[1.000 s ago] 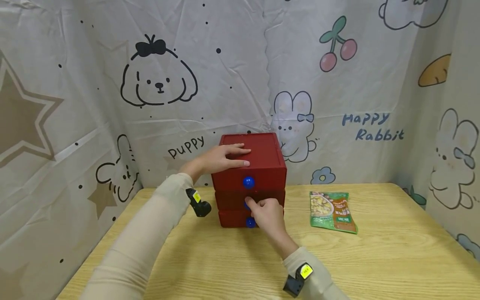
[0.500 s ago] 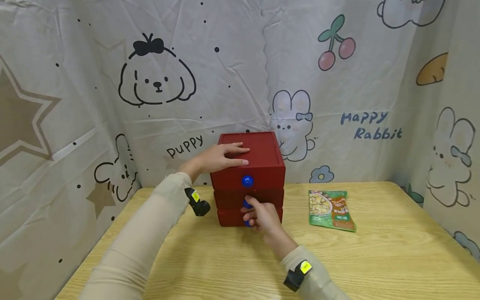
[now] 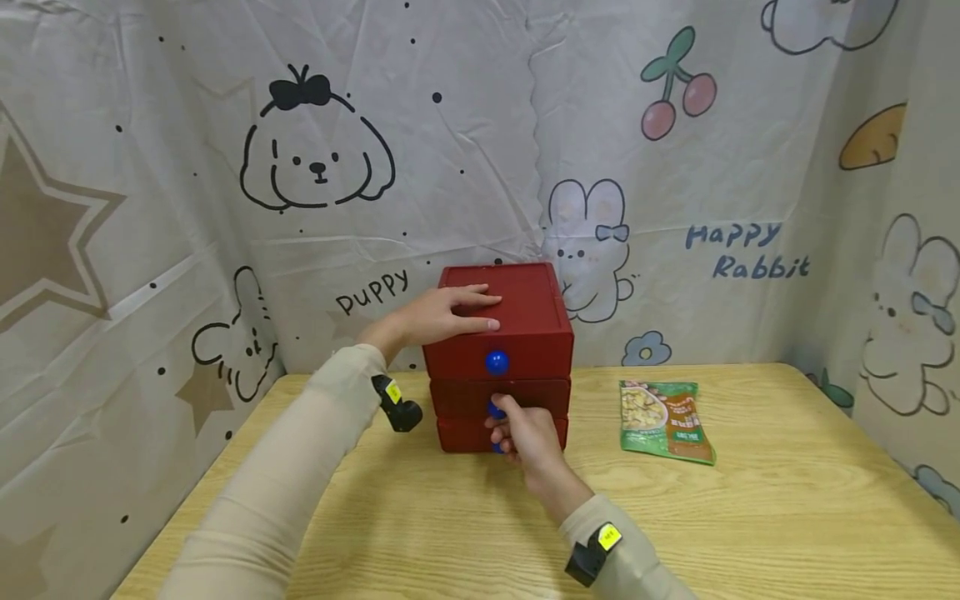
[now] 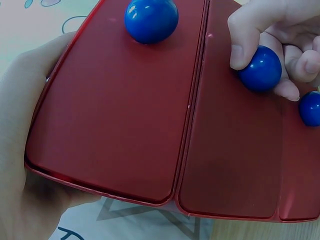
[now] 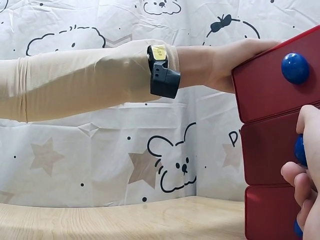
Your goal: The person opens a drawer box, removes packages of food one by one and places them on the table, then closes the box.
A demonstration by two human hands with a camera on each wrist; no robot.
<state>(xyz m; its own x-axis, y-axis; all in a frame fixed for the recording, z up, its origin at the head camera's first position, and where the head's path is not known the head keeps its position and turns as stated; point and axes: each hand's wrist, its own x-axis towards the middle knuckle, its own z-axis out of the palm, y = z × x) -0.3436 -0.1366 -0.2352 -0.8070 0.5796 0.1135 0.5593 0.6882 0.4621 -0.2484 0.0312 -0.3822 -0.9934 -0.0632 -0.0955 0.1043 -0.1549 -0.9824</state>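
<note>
A red three-drawer cabinet (image 3: 528, 300) stands on the table, with a round blue knob on each drawer. My left hand (image 3: 437, 316) rests on the left part of its top, fingers stretched across the surface. At the middle drawer (image 4: 230, 160), my right hand (image 3: 537, 440) pinches the middle knob (image 4: 261, 70) between thumb and index finger. Its other fingers are bent below, partly covering the bottom knob (image 4: 311, 110) in the head view. The top knob (image 3: 497, 362) is untouched. All three drawer fronts sit nearly flush with one another.
To the right of the cabinet, a green and brown food packet (image 3: 666, 422) lies flat on the wooden table (image 3: 787, 508). Behind and at the sides hangs a white cloth (image 3: 465, 133) printed with cartoon animals.
My right hand has dropped slightly, its lower fingers now spread down in front of the bottom knob. The left hand stays in place, and the drawers look unmoved.
</note>
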